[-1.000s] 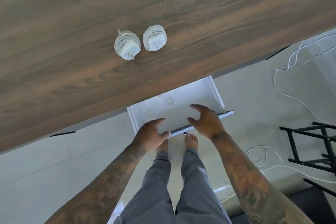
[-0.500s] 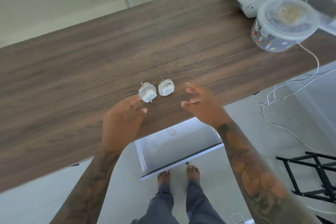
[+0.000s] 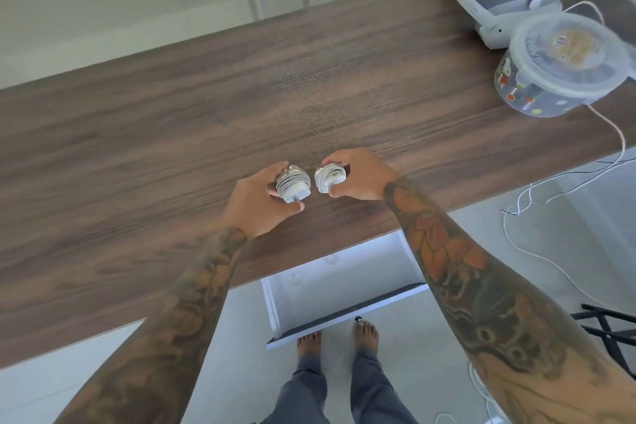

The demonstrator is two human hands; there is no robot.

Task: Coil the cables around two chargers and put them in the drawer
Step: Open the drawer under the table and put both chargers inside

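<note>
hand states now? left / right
Left hand: grips the left coiled charger.
Right hand: grips the right coiled charger.

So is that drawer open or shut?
Open. The drawer is pulled out from under the table, its white inside showing. Nothing is plainly visible in the part that shows.

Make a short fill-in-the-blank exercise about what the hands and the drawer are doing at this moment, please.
1. The left hand grips one coiled ____.
2. The right hand grips the ____ charger.
3. The white drawer below the table stands ____.

Missing words: charger; other; open
</note>
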